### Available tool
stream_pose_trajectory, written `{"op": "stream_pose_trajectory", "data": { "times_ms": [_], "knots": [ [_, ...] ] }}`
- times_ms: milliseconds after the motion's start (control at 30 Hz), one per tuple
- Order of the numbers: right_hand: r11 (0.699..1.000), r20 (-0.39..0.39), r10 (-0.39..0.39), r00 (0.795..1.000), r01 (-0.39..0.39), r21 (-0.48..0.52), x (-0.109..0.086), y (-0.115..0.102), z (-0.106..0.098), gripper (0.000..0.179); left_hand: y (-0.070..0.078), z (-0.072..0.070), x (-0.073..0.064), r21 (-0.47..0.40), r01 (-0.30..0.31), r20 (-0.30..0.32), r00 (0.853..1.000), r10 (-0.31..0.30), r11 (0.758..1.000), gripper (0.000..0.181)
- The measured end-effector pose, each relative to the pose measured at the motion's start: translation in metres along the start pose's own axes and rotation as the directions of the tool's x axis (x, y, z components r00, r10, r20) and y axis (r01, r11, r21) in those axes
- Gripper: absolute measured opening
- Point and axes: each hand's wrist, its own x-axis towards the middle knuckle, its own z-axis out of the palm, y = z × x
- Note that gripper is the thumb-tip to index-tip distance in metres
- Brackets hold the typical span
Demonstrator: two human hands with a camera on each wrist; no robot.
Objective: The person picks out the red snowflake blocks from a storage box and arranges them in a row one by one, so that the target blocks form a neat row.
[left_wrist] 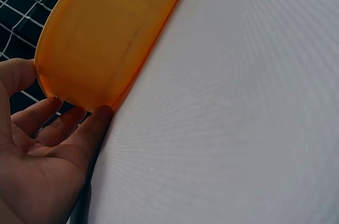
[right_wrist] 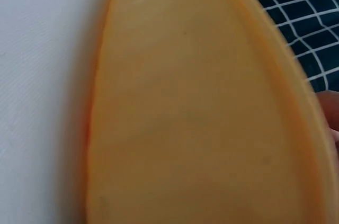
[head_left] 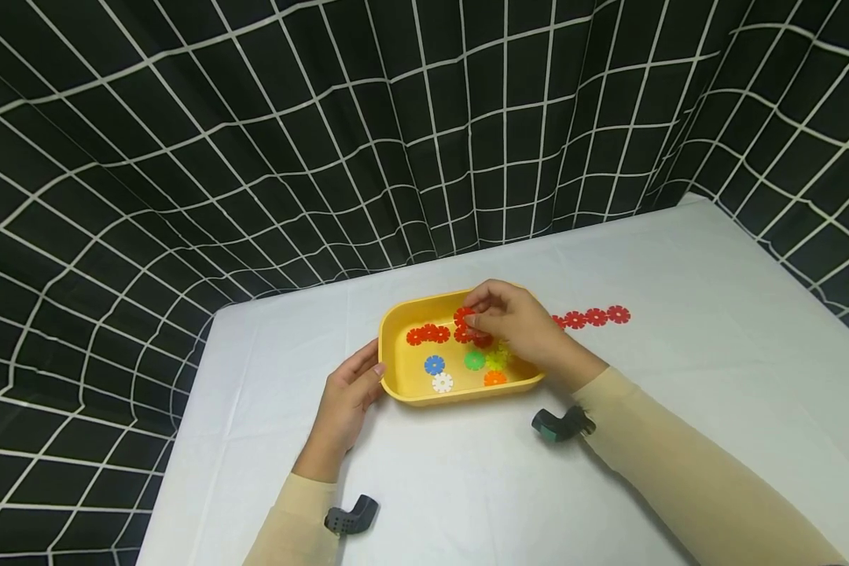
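Disc (head_left: pixel 461 317): flat, red, notched; pinched by the right hand (head_left: pixel 512 318) over the tray (head_left: pixel 408 371), near the tabletop's (head_left: pixel 693 377) far edge.
Risk: disc might be dropped if pinched too lightly; tray might be tipped if one end is pressed hard.
Tray: smooth, yellow, seemingly plastic, round-cornered; its left end held by the left hand (head_left: pixel 350 393).
Other discs (head_left: pixel 435 365): variously coloured, flower-shaped, scattered inside.
Row of red discs (head_left: pixel 597 317): laid toward the tabletop's right edge.
Tabletop: covered in white cloth.
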Motion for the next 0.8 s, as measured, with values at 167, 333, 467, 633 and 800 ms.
{"op": "stream_pose_trajectory", "data": {
  "times_ms": [167, 333, 467, 633, 800],
  "knots": [
    [1.000, -0.003, -0.027, 1.000, 0.026, -0.016, -0.004, -0.005, -0.005, 0.021, 0.000, 0.000, -0.001, 0.005, 0.006, -0.009, 1.000, -0.006, 1.000, 0.052],
    [0.999, -0.014, -0.012, 1.000, 0.012, -0.041, -0.006, -0.006, -0.014, 0.022, 0.000, 0.000, -0.001, -0.003, 0.005, 0.000, 1.000, -0.005, 1.000, 0.054],
    [0.999, -0.042, 0.002, 0.999, -0.005, -0.053, -0.011, -0.005, -0.024, 0.022, 0.000, -0.001, 0.000, -0.003, 0.005, 0.003, 1.000, -0.005, 1.000, 0.055],
    [0.999, -0.062, -0.005, 0.998, 0.002, -0.047, -0.019, -0.004, -0.039, 0.023, 0.000, -0.001, 0.000, 0.001, 0.009, -0.005, 1.000, -0.009, 1.000, 0.055],
    [0.998, -0.100, -0.003, 0.995, -0.004, -0.069, -0.027, -0.005, -0.056, 0.027, 0.000, 0.000, -0.001, 0.005, 0.014, -0.007, 1.000, -0.014, 1.000, 0.055]
  ]
}}
